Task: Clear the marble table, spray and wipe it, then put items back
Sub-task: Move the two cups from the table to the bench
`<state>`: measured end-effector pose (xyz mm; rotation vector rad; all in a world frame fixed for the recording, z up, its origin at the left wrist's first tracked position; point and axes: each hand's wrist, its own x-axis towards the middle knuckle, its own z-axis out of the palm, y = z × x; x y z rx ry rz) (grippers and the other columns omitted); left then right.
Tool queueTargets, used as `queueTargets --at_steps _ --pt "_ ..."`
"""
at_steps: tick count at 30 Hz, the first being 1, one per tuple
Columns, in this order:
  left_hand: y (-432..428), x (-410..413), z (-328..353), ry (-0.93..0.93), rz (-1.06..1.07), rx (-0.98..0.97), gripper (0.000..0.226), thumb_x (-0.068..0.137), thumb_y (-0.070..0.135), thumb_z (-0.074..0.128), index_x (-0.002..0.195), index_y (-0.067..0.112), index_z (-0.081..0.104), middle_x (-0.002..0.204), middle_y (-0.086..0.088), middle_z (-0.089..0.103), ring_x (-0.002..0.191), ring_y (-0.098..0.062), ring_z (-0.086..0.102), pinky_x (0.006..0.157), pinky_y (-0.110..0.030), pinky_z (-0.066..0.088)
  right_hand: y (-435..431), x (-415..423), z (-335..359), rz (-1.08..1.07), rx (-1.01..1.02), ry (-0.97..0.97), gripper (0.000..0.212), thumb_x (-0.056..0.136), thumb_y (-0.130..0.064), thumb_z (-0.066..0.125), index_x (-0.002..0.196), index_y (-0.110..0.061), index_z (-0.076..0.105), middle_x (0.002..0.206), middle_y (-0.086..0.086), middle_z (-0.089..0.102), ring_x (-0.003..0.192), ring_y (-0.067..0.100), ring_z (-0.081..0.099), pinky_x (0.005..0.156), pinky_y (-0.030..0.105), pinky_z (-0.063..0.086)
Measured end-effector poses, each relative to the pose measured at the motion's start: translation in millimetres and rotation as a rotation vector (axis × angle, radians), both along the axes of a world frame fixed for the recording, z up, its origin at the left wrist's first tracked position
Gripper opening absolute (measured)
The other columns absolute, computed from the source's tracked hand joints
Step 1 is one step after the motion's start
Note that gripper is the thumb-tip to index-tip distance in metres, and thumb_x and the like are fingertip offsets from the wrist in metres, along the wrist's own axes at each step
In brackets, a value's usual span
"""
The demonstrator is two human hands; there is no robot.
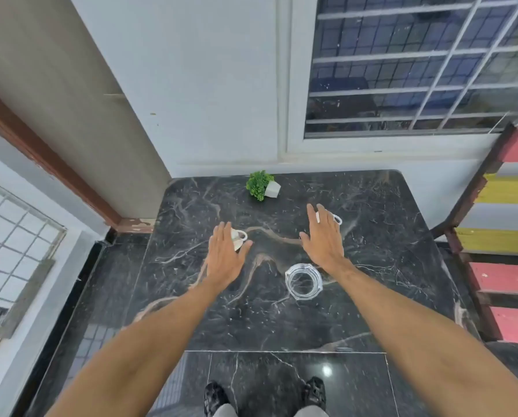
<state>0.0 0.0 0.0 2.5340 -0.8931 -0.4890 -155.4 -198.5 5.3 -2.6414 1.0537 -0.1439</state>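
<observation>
Reaching over the marble table (282, 320) with both hands, we have fingers spread and nothing gripped in either. Our left hand (226, 254) hovers over a white cup on its saucer (239, 237), which peeks out just past the fingertips toward the right, handle pointing right. Our right hand (324, 239) hovers over a second white cup (336, 218), mostly hidden beyond the fingers, its handle also showing to the right. Each hand is the nearer one for its own cup, so we judge the first clearing step to be a paired pickup, each hand closing down and forward. Whether either palm already touches china, we cannot tell. A clear glass jar (303, 281) stands just beside our right wrist, on the near side; drawing that arm back could knock it. A small potted plant (263, 185) lies tipped on its side near the table's far edge, well apart from both hands.
</observation>
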Motion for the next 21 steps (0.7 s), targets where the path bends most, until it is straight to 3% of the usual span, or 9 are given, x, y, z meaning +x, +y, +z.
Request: queueTargets --at_steps 4,7,12,17,21 --pt "-17.3 15.8 -12.5 0.201 0.411 -0.069 0.087 0.112 0.043 0.062 0.171 -0.005 0.02 0.18 -0.026 0.025 0.169 -0.04 0.022 0.137 -0.05 0.019 -31.5 1.6 -17.9 -0.048 0.008 0.095 0.08 0.095 -0.034 0.065 0.158 -0.01 0.021 0.161 0.019 0.025 0.149 0.036 0.026 0.12 0.049 0.029" --pt "-32.3 34.2 -27.2 0.299 0.588 -0.039 0.092 0.109 0.046 0.066 0.169 -0.008 0.021 0.175 -0.031 0.029 0.165 -0.047 0.027 0.134 -0.053 0.022 -49.8 11.3 -35.7 -0.06 0.04 0.157 0.08 0.092 -0.034 0.068 0.155 -0.011 0.025 0.156 0.018 0.031 0.144 0.036 0.031 0.118 0.049 0.032" --pt "-50.6 59.8 -51.6 0.384 0.678 0.001 0.09 0.101 0.047 0.077 0.16 -0.009 0.038 0.165 -0.031 0.045 0.155 -0.046 0.043 0.128 -0.052 0.035 -63.8 23.8 -55.7 -0.106 0.085 0.201 0.079 0.087 -0.031 0.074 0.149 -0.011 0.03 0.145 0.019 0.04 0.131 0.04 0.045 0.109 0.048 0.041" --pt "-57.8 71.8 -63.2 0.475 0.706 -0.031 0.092 0.094 0.042 0.086 0.159 -0.006 0.041 0.16 -0.027 0.052 0.146 -0.045 0.055 0.12 -0.051 0.045 -72.4 44.3 -64.4 -0.177 0.096 0.185 0.079 0.085 -0.03 0.078 0.147 -0.013 0.032 0.141 0.021 0.041 0.125 0.044 0.051 0.107 0.05 0.046" --pt "-59.8 75.2 -67.5 0.5 0.724 -0.049 0.088 0.089 0.032 0.092 0.153 -0.003 0.044 0.153 -0.025 0.059 0.138 -0.043 0.062 0.097 -0.045 0.048 -74.0 59.0 -68.4 -0.245 0.127 0.141 0.071 0.082 -0.024 0.081 0.138 -0.013 0.038 0.133 0.021 0.047 0.117 0.045 0.058 0.099 0.053 0.051"
